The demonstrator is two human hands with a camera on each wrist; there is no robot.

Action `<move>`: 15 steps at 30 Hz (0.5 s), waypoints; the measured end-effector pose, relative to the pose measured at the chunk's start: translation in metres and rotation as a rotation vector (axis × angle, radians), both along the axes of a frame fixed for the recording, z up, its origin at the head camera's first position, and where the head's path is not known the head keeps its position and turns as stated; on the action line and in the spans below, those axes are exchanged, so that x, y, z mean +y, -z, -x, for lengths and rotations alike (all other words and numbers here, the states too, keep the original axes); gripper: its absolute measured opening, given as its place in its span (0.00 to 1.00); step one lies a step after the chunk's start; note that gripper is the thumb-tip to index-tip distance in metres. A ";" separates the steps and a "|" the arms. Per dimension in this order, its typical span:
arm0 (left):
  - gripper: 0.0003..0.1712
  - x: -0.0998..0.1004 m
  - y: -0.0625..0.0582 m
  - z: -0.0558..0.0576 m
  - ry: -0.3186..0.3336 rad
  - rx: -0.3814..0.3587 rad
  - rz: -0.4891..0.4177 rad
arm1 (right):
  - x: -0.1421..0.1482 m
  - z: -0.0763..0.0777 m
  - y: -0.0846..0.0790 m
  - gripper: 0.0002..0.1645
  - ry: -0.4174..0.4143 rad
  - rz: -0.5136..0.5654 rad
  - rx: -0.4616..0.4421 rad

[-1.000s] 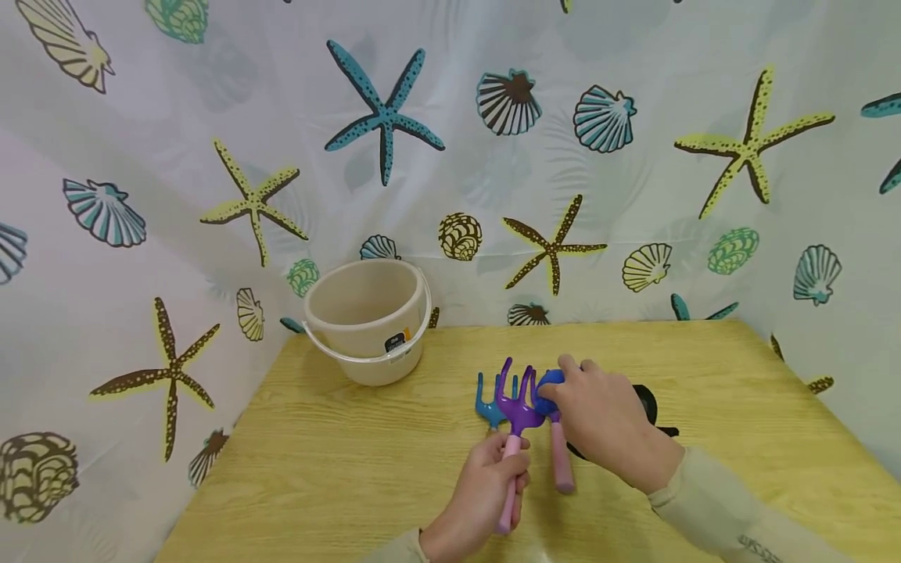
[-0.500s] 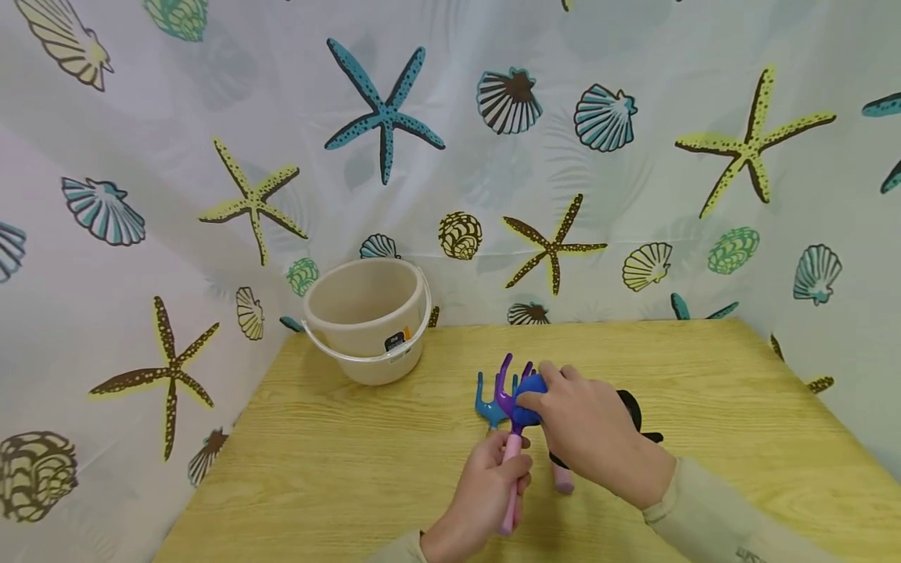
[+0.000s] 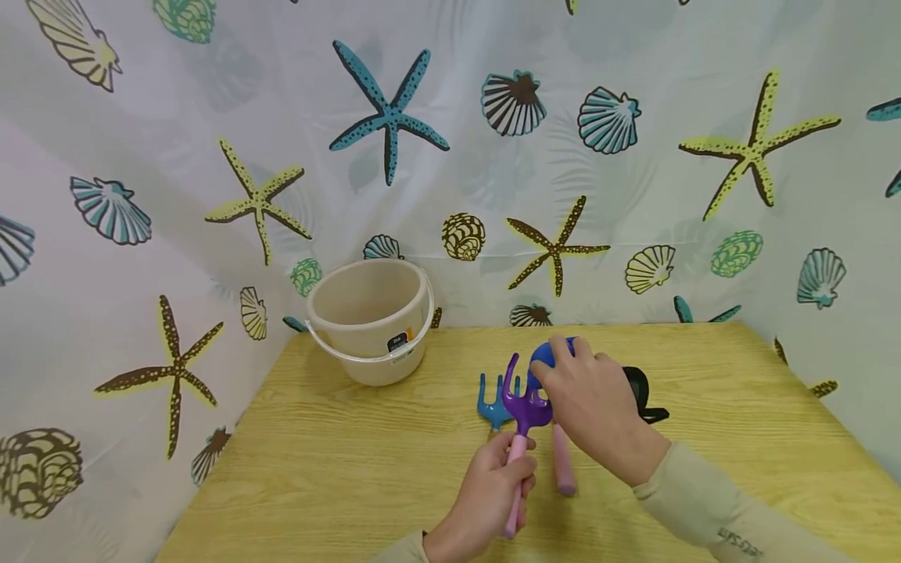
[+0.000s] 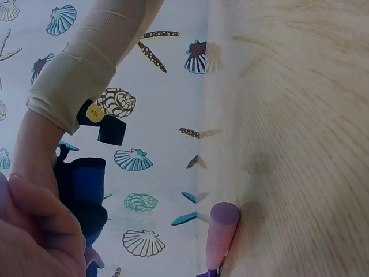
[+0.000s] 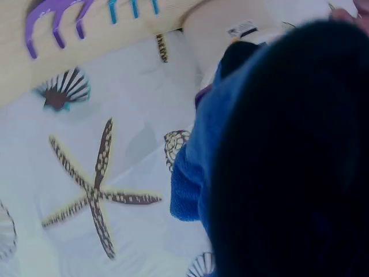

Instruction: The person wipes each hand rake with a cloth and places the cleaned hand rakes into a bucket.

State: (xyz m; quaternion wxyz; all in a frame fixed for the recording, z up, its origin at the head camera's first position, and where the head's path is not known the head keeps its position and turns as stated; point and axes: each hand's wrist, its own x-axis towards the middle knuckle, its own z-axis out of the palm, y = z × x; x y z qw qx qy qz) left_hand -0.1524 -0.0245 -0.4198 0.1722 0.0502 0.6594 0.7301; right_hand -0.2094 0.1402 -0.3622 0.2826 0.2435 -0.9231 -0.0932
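Note:
My left hand (image 3: 486, 485) grips the pink handle of a purple hand rake (image 3: 529, 410), holding it tines up over the table. In my right hand (image 3: 594, 399) is a blue terry cloth (image 3: 540, 361) with black parts (image 3: 637, 387) trailing behind the hand. The cloth is at the rake's right-hand tines, which it and the fingers partly hide. In the right wrist view the cloth (image 5: 190, 196) and its dark side fill much of the frame. A second purple rake with a pink handle (image 3: 563, 461) lies beneath my right hand, and a teal rake (image 3: 495, 408) lies left of it.
A beige bucket (image 3: 366, 344) with its white handle hanging down stands at the back left of the wooden table (image 3: 338, 469). Behind and around the table hangs a white curtain (image 3: 450, 172) printed with starfish and shells.
My right hand and the blue cloth went left across the purple tines, then back right and up to the right-hand tines. My left hand keeps its grip on the rake, nearly still.

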 end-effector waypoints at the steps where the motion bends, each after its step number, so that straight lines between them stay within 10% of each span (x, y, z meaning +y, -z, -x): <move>1: 0.17 0.000 0.000 0.000 0.000 -0.001 -0.001 | 0.000 -0.001 -0.001 0.23 -0.001 0.014 -0.007; 9: 0.13 0.002 -0.001 0.001 0.014 -0.006 -0.004 | -0.011 -0.021 -0.011 0.18 -0.121 0.159 -0.213; 15: 0.10 0.002 -0.001 0.001 0.043 0.007 0.013 | -0.016 -0.021 -0.008 0.18 -0.133 0.101 -0.155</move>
